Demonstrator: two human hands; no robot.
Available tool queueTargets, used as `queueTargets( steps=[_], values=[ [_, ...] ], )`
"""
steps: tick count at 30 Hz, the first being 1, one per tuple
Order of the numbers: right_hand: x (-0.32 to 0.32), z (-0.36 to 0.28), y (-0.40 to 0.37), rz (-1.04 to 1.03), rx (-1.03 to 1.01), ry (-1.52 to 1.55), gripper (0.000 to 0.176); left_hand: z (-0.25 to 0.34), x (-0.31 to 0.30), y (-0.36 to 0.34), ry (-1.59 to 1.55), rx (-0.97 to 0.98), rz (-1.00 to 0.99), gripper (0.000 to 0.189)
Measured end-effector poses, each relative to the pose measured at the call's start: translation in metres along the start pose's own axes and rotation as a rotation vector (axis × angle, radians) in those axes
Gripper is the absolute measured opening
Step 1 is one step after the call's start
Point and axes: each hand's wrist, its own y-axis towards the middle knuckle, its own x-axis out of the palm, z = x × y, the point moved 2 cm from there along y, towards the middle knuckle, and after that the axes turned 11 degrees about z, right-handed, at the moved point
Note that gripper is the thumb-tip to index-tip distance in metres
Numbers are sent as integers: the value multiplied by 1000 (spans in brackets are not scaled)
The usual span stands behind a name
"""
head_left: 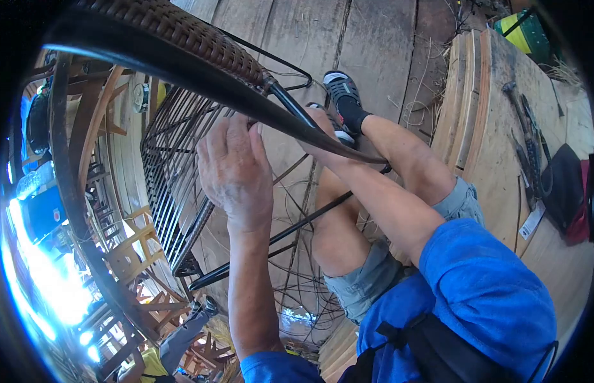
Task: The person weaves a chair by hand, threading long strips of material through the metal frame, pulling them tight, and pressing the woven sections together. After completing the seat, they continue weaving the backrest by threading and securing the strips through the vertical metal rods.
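A black-framed chair fills the upper left, partly wrapped in brown woven strands. Its lower panel of parallel strands runs down toward the left. My left hand is at the frame, its fingers bent and close together under the thick black tube. The tips and whatever they grip are hidden. My right forearm reaches beneath the same tube. Only part of my right hand shows beside a thinner frame bar, and its fingers are out of sight.
Loose strands lie on the plank floor beside my legs. On the right, a stack of boards holds a hammer, other tools and a dark cap. Another person and wooden furniture parts are at the lower left.
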Motion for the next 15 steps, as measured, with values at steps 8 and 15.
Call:
queueTargets(
  steps=[8, 15],
  values=[
    [22, 23, 4, -132, 101, 126, 44, 6, -34, -15, -70, -62, -155, 34],
    [23, 30, 4, -306, 128, 82, 42, -29, -70, -61, 61, -177, -169, 33]
  ],
)
